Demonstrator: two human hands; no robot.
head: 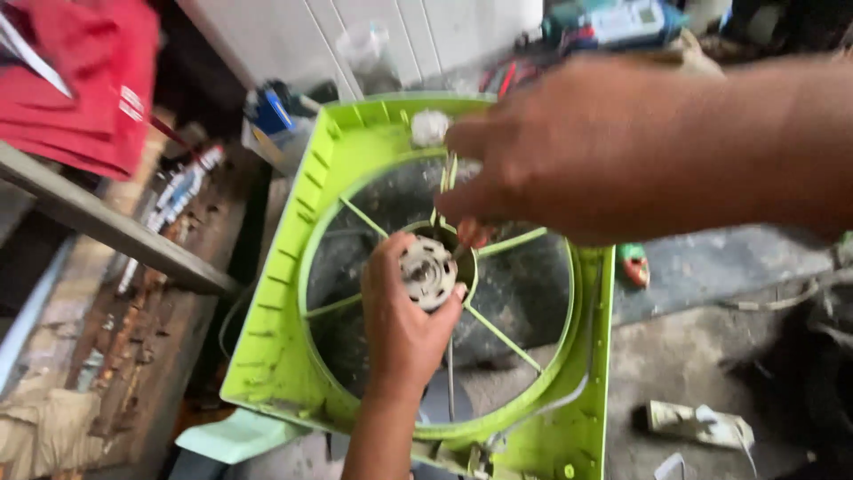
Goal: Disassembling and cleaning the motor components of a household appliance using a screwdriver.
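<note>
Lime-green square fan frame (pixel 293 293) stands tilted at centre of view, its round opening crossed by thin spokes that meet at a hub ring. It rests over a grey concrete floor (pixel 684 356), with a rusty wooden counter (pixel 133 338) to its left and a pale green plastic piece (pixel 235 436) at its lower left corner. A red cloth (pixel 89 80) lies on a shelf at upper left. Right hand (pixel 569 151) reaches in from the right across the upper part of the frame, blurred; its fingers point down toward the hub and are pinched close together, but whether they hold anything cannot be told. Left hand (pixel 400 320) comes up from below through the opening; its fingers are curled round a small round metal motor (pixel 428 271) and grip it at the hub ring, in the middle of the frame. A small white wad (pixel 430 127) sits on the frame's top edge. A white plug strip (pixel 697 424) lies on the floor at lower right.
</note>
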